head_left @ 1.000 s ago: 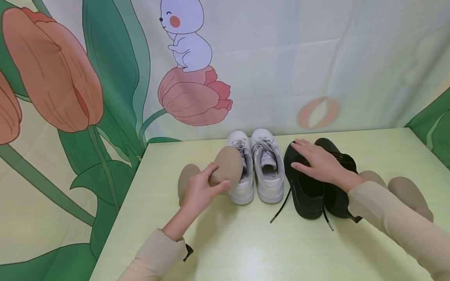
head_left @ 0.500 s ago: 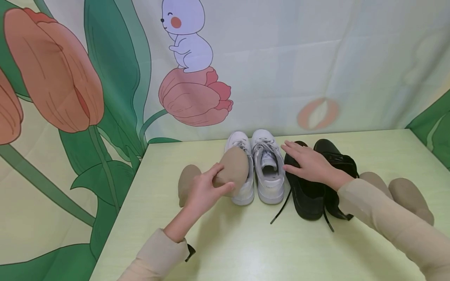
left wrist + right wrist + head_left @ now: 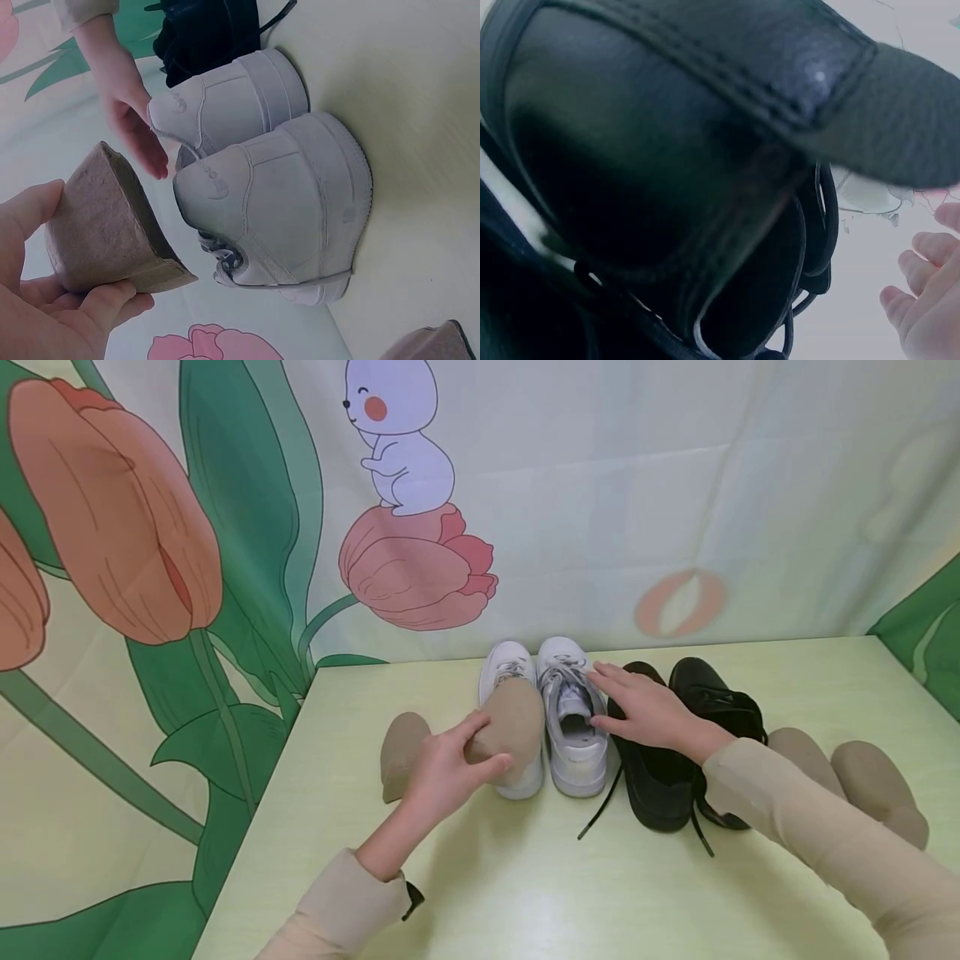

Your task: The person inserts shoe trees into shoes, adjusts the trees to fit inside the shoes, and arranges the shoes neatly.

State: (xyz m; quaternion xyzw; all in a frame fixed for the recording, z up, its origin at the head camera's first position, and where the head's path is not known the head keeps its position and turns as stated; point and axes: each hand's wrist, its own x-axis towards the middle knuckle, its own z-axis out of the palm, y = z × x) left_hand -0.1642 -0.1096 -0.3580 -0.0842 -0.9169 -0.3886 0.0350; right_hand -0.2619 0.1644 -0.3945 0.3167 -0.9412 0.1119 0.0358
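Observation:
My left hand [image 3: 442, 768] grips a brown moulded-pulp shoe insert [image 3: 512, 722] between thumb and fingers, over the left white sneaker [image 3: 517, 789]. The left wrist view has the insert [image 3: 109, 225] apart from that sneaker's heel collar [image 3: 214, 195], its cut edge facing the shoe. The right white sneaker [image 3: 579, 768] stands beside it, laces tied loosely across its tongue. With fingers extended, my right hand [image 3: 648, 706] hovers over the near black shoe [image 3: 652, 793], fingertips reaching the right white sneaker's opening in the head view. The black shoe [image 3: 615, 135] fills much of the right wrist view.
Another brown insert [image 3: 405, 756] lies left of the white sneakers. A second black shoe [image 3: 716, 702] and two more inserts [image 3: 873, 781] sit to the right, partly behind my right sleeve. A loose black lace [image 3: 600, 810] trails over the pale table [image 3: 525, 893]. A printed cloth [image 3: 570, 527] hangs behind.
My left hand has carried the insert rightward, further over the left white sneaker. My right hand has moved left from above the black shoes toward the right white sneaker.

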